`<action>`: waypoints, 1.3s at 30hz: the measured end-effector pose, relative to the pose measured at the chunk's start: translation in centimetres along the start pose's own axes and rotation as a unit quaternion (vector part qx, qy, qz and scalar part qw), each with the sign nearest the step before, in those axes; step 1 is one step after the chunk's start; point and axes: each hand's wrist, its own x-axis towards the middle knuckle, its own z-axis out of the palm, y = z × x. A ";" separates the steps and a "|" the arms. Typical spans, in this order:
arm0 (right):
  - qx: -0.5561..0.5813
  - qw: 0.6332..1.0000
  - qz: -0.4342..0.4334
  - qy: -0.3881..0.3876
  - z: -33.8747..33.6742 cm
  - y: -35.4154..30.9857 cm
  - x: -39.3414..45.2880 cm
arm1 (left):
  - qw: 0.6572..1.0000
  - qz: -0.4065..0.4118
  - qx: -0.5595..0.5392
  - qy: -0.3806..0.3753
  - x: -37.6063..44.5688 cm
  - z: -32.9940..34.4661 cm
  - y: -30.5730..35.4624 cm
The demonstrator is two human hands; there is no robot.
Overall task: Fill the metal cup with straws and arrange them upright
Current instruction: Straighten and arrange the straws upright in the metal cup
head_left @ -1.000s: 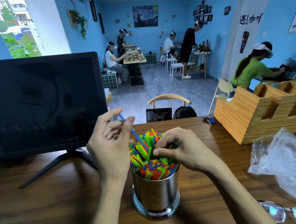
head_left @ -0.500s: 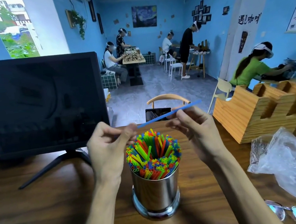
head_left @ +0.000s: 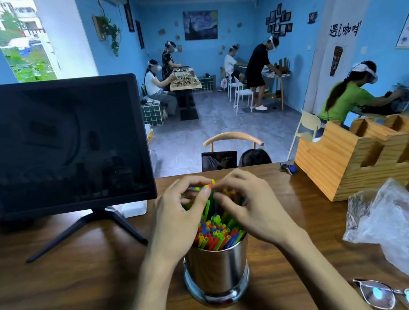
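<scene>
So our cup (head_left: pixel 216 269) sits mid-table (head_left: pixel 60 283), packed with straws (head_left: pixel 215 232); half a second back we had one blue straw stretched flat between both hands above the bunch, and that's gone from sight now; both hands have dropped onto the tops instead; our left hand (head_left: pixel 179 213) curls round a few straw ends, thumb pinching in; our right hand (head_left: pixel 252 208) curls over the far tops too, fingertips buried among them; monitor (head_left: pixel 56 145) and bag (head_left: pixel 403 230) haven't budged.
</scene>
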 end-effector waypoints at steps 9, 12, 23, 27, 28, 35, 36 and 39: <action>0.056 0.987 0.147 -0.025 -0.5 1.6 1.0 | 0.987 -0.013 0.156 0.032 0.3 0.0 -1.5; 0.074 0.982 0.147 -0.089 -0.2 1.7 1.1 | 0.985 -0.092 0.138 -0.046 0.4 -0.1 -1.7; 0.027 0.990 0.136 -0.033 0.0 1.4 1.7 | 0.982 -0.130 0.122 -0.058 0.2 -0.1 -1.5; 0.036 0.992 0.118 0.029 -0.1 0.9 1.7 | 0.982 -0.127 0.124 -0.057 0.2 -0.1 -2.0; 0.043 0.992 0.109 0.050 -0.3 0.6 1.8 | 0.983 -0.112 0.133 -0.051 0.2 -0.1 -2.1; 0.204 0.975 0.003 0.090 -2.1 -3.6 1.9 | 0.990 0.051 0.132 0.024 0.9 0.5 0.5; 0.211 0.974 -0.011 0.081 -2.2 -3.8 1.9 | 0.993 0.060 0.097 0.037 1.0 0.5 0.9; 0.213 0.976 -0.006 0.046 -2.3 -3.2 1.7 | 0.994 0.064 -0.054 0.064 0.9 0.4 2.3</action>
